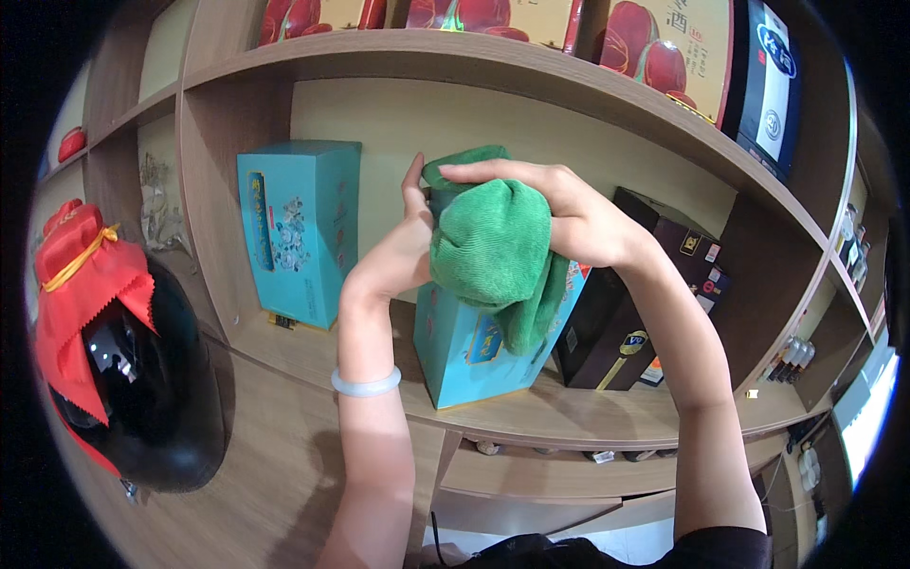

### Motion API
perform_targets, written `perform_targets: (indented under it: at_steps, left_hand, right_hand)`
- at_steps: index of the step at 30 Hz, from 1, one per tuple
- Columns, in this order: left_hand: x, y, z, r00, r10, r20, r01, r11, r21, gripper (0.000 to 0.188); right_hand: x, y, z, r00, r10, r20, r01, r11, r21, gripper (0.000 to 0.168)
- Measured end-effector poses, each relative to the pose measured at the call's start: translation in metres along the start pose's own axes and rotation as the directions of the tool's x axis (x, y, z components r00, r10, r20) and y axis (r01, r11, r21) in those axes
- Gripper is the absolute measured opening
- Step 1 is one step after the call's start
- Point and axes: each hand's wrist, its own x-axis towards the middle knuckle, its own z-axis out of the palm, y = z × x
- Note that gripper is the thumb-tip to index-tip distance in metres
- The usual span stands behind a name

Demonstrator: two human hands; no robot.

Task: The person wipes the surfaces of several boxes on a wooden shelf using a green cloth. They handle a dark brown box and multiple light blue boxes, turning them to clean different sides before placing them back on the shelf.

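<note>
A bunched green ribbed cloth (490,238) is held between my two hands in front of a shelf compartment. My right hand (579,220) lies over its right side, fingers stretched across the top. At the cloth's left side is my left hand (409,238), with a pale bangle on that forearm; the cloth hides most of its fingers. Behind and below the cloth stands a turquoise gift box (462,355), its upper part covered from view. Whether the cloth touches this box I cannot tell.
A second turquoise box (291,235) stands at the compartment's left. Dark boxes (611,341) lean on the right. Red-and-gold boxes (661,57) and a dark blue box (764,92) line the upper shelf (498,53). At left is a black jar (163,384) topped with red cloth (85,284).
</note>
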Motion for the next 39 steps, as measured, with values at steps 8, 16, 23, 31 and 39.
perform_targets:
  at_steps: [8,16,23,31,39]
  left_hand:
    - [0.002,0.019,0.002,0.968,-0.246,-0.043,0.241,0.967,-0.085,0.142]
    - [0.001,0.034,0.008,0.947,-0.309,-0.088,0.299,0.948,-0.108,0.145]
    - [0.002,0.035,0.013,0.956,-0.274,-0.108,0.261,0.957,-0.124,0.138]
    - [-0.008,0.021,0.004,0.926,-0.346,-0.149,0.314,0.928,-0.201,0.092]
    - [-0.026,-0.023,-0.022,0.849,-0.429,-0.308,0.361,0.897,-0.254,0.075]
  right_hand:
    - [-0.043,0.014,-0.023,0.941,0.318,-0.117,-0.332,0.935,-0.127,0.047]
    - [-0.03,0.044,-0.039,0.918,0.347,-0.192,-0.388,0.887,-0.25,0.05]
    - [0.025,0.051,-0.034,0.714,0.673,0.195,-0.631,0.739,-0.238,0.054]
    - [0.046,0.047,-0.014,0.896,0.442,0.036,-0.434,0.891,-0.137,0.052]
    - [0.056,0.017,-0.009,0.826,0.458,0.329,-0.429,0.889,-0.16,0.062]
